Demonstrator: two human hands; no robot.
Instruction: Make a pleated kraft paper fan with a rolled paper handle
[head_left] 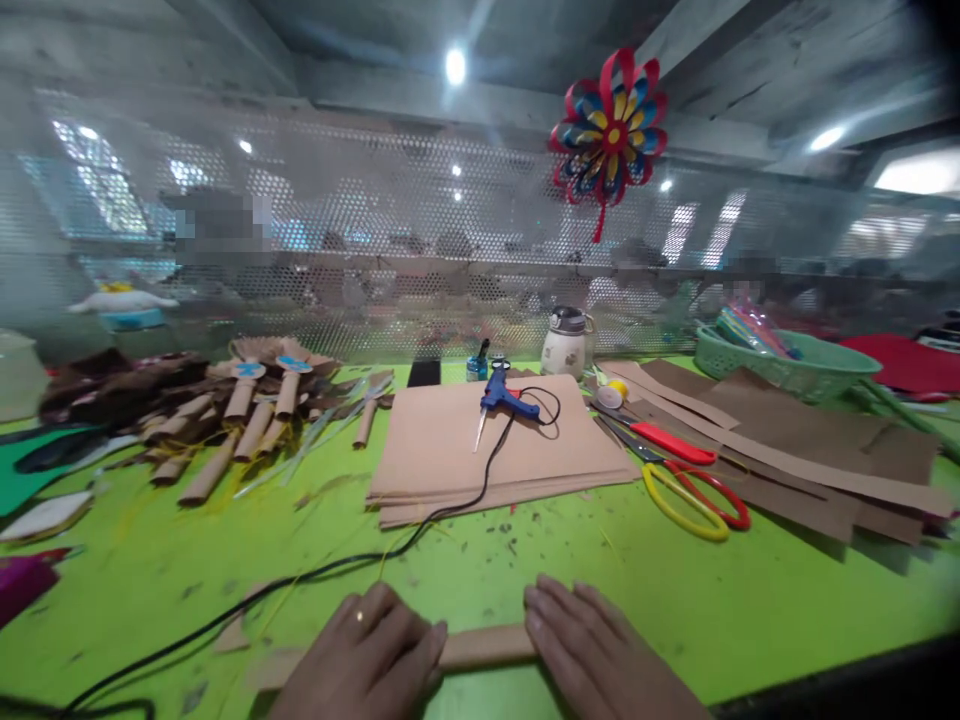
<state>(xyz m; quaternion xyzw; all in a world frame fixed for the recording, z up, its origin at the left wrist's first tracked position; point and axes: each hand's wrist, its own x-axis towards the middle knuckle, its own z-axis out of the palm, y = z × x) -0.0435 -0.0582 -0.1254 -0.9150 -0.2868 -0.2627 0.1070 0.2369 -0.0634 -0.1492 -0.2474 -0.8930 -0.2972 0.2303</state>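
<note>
A rolled brown paper tube [487,647] lies on the green table at the near edge, crosswise in front of me. My left hand [375,645] is curled over its left part, thumb along the tube; a ring shows on one finger. Over the right end bends my right hand [581,640], fingers close together and covering that end. Both palms' undersides are hidden. Some flat brown paper [274,670] shows left of my left hand. Beyond the hands, a blue glue gun [510,400] rests on a stack of brown paper sheets [450,460].
The glue gun's black cord [330,570] runs across the table to the lower left. Scissors [686,500] with red and yellow handles lie right of the stack, near brown paper strips [810,465]. Finished-looking paper tubes [255,430] pile up at left. A green basket [795,365] stands back right.
</note>
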